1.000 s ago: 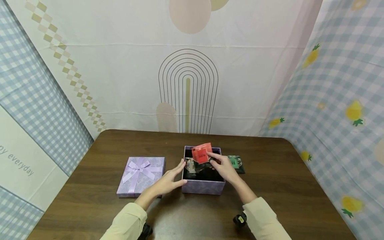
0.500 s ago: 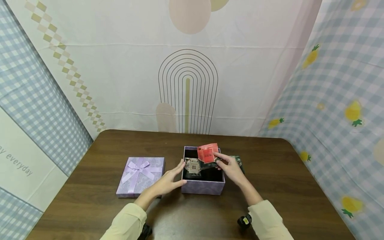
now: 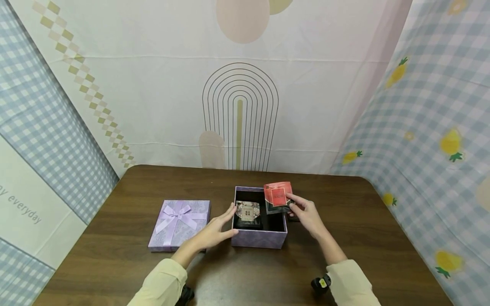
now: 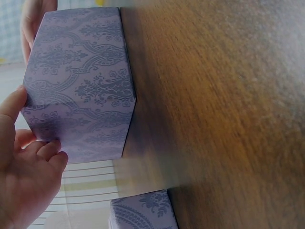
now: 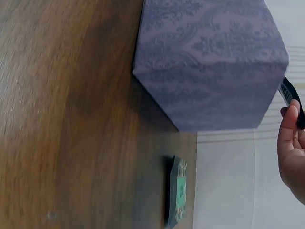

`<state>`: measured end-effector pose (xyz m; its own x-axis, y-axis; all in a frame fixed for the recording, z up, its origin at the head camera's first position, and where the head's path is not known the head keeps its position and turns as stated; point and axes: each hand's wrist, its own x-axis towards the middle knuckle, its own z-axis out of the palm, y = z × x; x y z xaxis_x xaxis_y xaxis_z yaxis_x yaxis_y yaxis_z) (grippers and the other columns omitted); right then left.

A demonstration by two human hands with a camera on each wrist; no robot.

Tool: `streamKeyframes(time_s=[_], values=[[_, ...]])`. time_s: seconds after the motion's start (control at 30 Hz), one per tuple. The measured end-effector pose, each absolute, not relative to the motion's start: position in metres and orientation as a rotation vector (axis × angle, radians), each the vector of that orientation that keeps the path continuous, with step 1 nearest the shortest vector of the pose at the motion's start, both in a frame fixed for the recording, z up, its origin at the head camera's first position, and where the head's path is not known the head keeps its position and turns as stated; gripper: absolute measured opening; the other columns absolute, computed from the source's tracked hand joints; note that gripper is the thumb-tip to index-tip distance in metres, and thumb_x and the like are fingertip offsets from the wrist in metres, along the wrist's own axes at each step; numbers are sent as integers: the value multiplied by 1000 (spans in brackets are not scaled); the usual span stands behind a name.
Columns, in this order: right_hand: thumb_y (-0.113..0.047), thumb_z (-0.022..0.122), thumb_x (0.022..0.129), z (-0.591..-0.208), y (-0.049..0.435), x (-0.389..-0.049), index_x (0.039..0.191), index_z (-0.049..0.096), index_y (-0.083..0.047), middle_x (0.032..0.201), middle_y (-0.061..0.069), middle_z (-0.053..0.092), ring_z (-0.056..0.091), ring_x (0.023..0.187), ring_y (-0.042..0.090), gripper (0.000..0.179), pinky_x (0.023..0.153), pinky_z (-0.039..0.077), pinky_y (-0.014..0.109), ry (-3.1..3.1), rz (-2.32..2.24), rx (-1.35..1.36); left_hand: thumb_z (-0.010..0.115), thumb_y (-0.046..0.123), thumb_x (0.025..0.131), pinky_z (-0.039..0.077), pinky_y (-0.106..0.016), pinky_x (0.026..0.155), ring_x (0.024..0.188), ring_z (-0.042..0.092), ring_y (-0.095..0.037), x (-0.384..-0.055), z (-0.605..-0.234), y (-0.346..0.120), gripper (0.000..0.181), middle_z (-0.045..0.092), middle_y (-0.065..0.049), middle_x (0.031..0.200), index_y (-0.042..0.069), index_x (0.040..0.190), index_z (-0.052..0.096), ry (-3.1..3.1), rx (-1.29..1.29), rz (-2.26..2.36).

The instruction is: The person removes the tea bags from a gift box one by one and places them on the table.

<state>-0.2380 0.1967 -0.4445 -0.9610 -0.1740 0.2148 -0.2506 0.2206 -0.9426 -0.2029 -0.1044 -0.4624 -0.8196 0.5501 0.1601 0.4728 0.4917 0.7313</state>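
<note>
The right hand pinches a red packet between thumb and fingers. The packet is flat and roughly square, coral red over its upper part and nearly black along the bottom. A brighter red square label, framed by a thin pale line, sits in the middle; its small dark lettering is too fine to read. From the right wrist, the packet shows only partly, as a dark edge with a pale striped patch. It is held up at the right side of the open box, overlapping the right rim in the head view.

The box is lilac, printed outside with a grey-blue damask pattern, and dark inside. In its left half lies a floral packet, with a flowery band at the top, a beige square label in the middle and a black lower part.

The left hand has its thumb and fingers apart, touching the box at its left side and near left corner.

A lid in the same lilac pattern, tied with a pale ribbon and bow, lies left of the box on the brown wooden bench. A green-labelled packet rests on the bench just beside the box's right side.
</note>
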Motion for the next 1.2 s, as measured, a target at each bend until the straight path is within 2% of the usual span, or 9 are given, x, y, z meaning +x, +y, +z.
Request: streamKeyframes(time_s=[0.13,0.27,0.47,0.57,1.2], values=[[7,46,90,-445,206,-237,124,49,12,107,31,56,56,65,3,35,62,52,24,-2372,1901,339,56,22,90,22,-49,107,132,24,-35,-203,-463,-104,69,9,-20,149,-5,142,21,2629,904,1242],[7,45,90,-449,215,-236,124,49,12,106,25,57,56,65,5,35,61,51,22,-2334,1920,275,56,22,90,21,-49,107,132,24,-35,-203,-462,-104,69,9,-20,149,-6,142,21,2627,905,1243],[8,45,90,-455,227,-235,125,47,13,99,-8,60,56,68,2,36,60,50,17,-2290,1943,174,56,22,90,21,-50,106,132,23,-36,-203,-464,-105,69,10,-21,148,-6,141,20,2628,918,1249],[6,44,91,-455,234,-234,127,45,12,93,-18,58,55,69,1,36,60,49,16,-2277,1962,123,56,22,90,21,-51,106,132,24,-37,-205,-465,-105,69,10,-23,148,-8,141,20,2631,931,1249],[2,42,94,-469,278,-228,130,39,14,83,-18,57,55,68,2,38,62,48,17,-2332,1898,-11,56,22,90,19,-50,107,133,22,-35,-203,-463,-105,69,10,-21,148,-8,141,20,2626,916,1248]])
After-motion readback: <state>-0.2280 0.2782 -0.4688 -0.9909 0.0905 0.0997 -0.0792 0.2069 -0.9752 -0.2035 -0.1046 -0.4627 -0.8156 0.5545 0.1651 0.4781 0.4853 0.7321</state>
